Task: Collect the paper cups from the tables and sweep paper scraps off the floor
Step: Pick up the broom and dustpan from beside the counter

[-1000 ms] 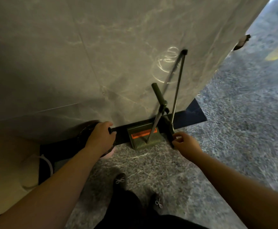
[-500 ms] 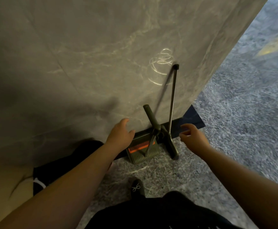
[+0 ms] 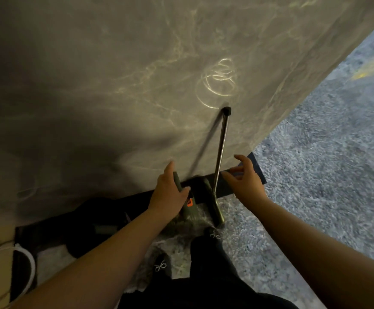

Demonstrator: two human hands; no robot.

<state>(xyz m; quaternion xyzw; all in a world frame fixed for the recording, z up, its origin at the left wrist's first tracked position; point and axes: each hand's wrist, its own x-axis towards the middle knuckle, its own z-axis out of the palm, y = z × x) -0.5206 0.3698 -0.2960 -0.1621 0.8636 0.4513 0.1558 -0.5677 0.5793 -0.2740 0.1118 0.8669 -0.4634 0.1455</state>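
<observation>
Hands both low at foot of marble wall [image 3: 114, 85]. Left hand [image 3: 170, 192] wrapping green dustpan handle [image 3: 177, 180], fingers curling round it, grip not fully closed. Dustpan [image 3: 188, 208] on floor [image 3: 315, 186] against dark baseboard [image 3: 226, 186]. Right hand [image 3: 246, 177] open, fingers spread, just beside metal broom pole [image 3: 221, 150] leaning on wall, not touching. Broom head on floor near shoe [image 3: 213, 235].

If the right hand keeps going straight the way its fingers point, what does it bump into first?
Probably the long metal handle leaning on the marble wall. The open right hand points up and left towards it, with nothing visible between, though depth is hard to judge.
</observation>
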